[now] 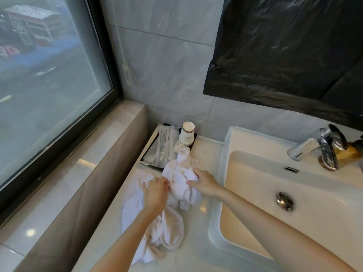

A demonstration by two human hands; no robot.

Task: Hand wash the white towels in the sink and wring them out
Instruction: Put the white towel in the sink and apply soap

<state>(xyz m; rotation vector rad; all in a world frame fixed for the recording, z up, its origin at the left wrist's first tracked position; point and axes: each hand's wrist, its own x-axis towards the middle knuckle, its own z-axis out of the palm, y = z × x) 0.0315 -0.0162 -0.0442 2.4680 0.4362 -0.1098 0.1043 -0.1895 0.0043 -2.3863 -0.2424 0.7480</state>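
Observation:
A heap of crumpled white towels (169, 228) lies on the white counter (198, 250), to the left of the sink (261, 173). On top of the heap sits a bunched towel (179, 173). My left hand (155, 193) pinches a fold at its left side. From the right, my right hand (204, 181) grips the same bunch, fingers dug into the cloth. The sink basin holds no towel, and no water runs from the chrome faucet (306, 148).
A stack of paper cups (187, 134) and wrapped toiletry packets (164, 146) sit on a dark tray at the back of the counter. A brown bottle (351, 150) stands behind the faucet. A window ledge (64, 185) runs along the left.

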